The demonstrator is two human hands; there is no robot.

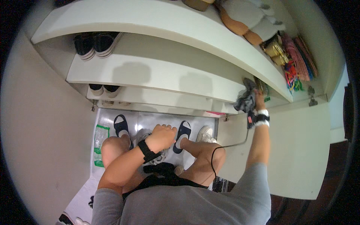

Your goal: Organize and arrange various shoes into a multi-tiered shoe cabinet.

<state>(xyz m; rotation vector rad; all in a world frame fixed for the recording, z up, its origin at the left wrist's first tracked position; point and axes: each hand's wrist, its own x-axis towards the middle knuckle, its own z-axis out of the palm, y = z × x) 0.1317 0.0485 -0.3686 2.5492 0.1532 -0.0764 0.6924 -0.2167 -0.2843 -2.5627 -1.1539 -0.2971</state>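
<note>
At the right end of the shelves, my right hand (pixel 260 99) grips a crumpled dark grey item (pixel 246 99), blurred, perhaps a cloth or bag. It is held at the front of a white cabinet shelf (pixel 168 77). Over the floor between my knees, my left hand (pixel 161 137) is curled into a loose fist, back upward; nothing shows in it, though its palm side is hidden. Beneath that hand and wrist lie grey-white laced shoes (pixel 159 160), partly covered. Black straps circle both wrists, and a black cable (pixel 229 145) runs from the right one.
Black shoes with white soles (pixel 97 46) stand on the shelf at left, and another pair (pixel 104 89) sits lower. The open cabinet door (pixel 275 163) flanks my right arm. A white shoe (pixel 206 134) and a green-edged clear plastic bag (pixel 101 146) lie on the floor.
</note>
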